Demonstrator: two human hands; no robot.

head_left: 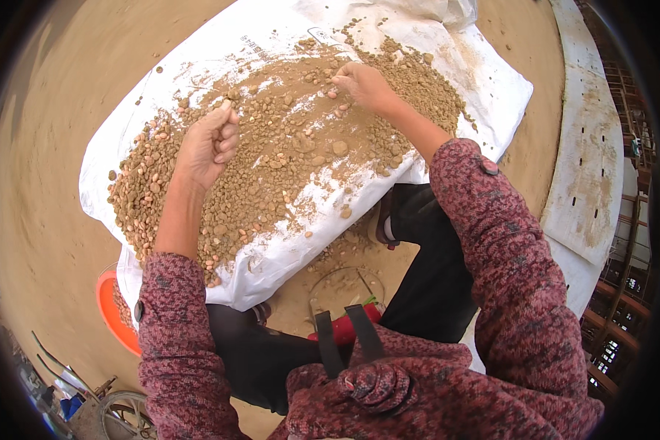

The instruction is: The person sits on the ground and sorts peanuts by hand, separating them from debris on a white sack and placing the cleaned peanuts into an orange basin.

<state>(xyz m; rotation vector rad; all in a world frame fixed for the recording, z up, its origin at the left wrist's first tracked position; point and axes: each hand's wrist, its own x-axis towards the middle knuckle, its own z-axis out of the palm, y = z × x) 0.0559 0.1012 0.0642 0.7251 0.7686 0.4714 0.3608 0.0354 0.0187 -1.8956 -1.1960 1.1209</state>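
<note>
A white woven plastic sack (385,22) lies spread out before me, covered with brown soil clods (253,181) and loose dirt. Pinkish peanut kernels (154,187) are mixed in, thickest at the left end. My left hand (212,140) hovers over the left half, fingers curled in and thumb pressed on the forefinger. Its palm is hidden. Over the far right part, my right hand (363,87) reaches down with thumb and forefinger drawn together just above the dirt. A few kernels (339,111) lie below it. Whether anything small sits between those fingertips is unclear.
An orange basin (110,313) holding kernels stands on the ground at the left, beside the sack. Between my legs are a wire ring (311,297) and a red object (342,330). A wheeled cart (124,415) is at lower left; a pale perforated panel (583,143) runs along the right.
</note>
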